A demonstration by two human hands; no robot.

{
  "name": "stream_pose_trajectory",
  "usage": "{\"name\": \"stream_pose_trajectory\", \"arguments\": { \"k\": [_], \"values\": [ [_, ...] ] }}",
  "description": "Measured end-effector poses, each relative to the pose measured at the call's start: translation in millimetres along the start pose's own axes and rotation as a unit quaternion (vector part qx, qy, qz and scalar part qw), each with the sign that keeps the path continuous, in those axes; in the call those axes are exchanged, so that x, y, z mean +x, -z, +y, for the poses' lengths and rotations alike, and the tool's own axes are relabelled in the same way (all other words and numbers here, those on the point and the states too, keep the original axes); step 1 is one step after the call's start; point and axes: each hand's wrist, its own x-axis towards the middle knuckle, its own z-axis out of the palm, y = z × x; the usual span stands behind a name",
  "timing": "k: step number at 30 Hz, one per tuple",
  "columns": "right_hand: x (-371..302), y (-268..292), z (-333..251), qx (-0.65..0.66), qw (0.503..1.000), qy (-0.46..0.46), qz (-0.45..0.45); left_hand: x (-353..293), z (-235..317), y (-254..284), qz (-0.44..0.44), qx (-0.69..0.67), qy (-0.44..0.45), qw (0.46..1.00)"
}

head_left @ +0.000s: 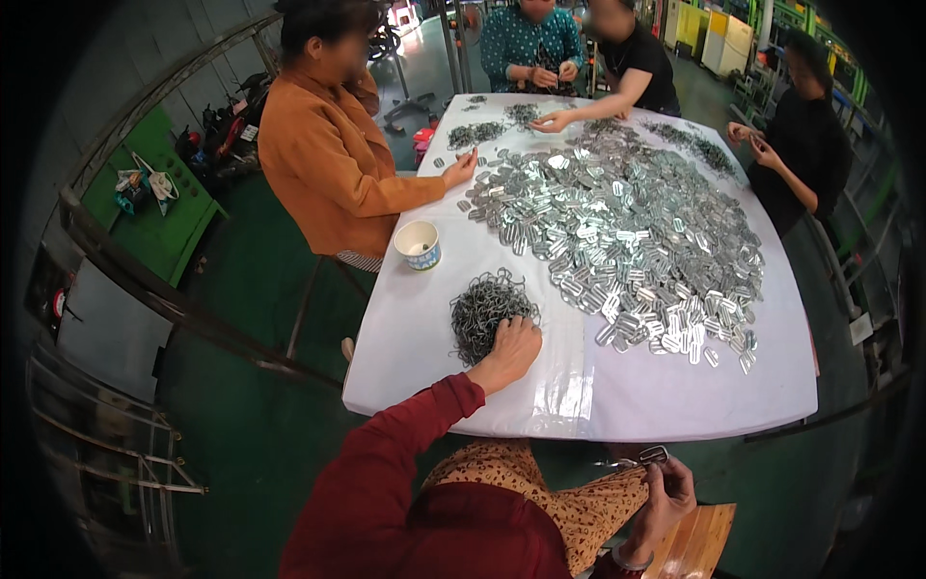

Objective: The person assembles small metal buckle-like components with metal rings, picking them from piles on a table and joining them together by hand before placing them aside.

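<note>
My left hand reaches over the table to a heap of small dark wire hooks. Its fingers are curled down at the heap's right side; the fingertips are hidden, so I cannot make out what they grip. Off the table's near edge, above my lap, my right hand pinches a flat silver slotted buckle between thumb and fingers. Further silver strips show just left of that buckle, too small to tell apart. A wide, shiny pile of similar slotted buckles covers much of the table's middle and right.
A paper cup stands by the left edge of the white-covered table. Several people sit or stand around it, one in an orange jacket on the left. Smaller hook heaps lie at the far side. A wooden stool shows beside me.
</note>
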Motion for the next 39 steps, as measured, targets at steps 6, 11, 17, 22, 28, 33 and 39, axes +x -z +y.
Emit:
{"name": "stream_pose_trajectory", "arguments": {
  "k": [6,11,17,22,28,33,39],
  "values": [
    [0,9,9,-0.029,0.999,0.008,-0.018,15,-6,13,0.090,-0.163,0.033,0.982],
    [-6,14,10,0.017,1.000,0.002,-0.012,25,71,71,-0.054,-0.515,0.032,0.855],
    [-7,7,15,-0.025,0.999,-0.023,0.003,-20,140,109,-0.117,-0.684,-0.014,0.720],
    [-8,7,16,0.026,0.999,-0.016,0.035,-23,165,96,-0.045,-0.621,-0.133,0.771],
    [-6,2,15,-0.029,0.999,0.004,0.027,-24,172,83,-0.010,-0.606,-0.134,0.784],
    [-3,6,15,-0.135,0.988,0.052,-0.057,-25,170,80,-0.069,-0.672,-0.056,0.736],
    [31,28,9,-0.056,0.996,-0.001,-0.064,-28,172,77,-0.105,-0.720,-0.044,0.685]
  ]
}}
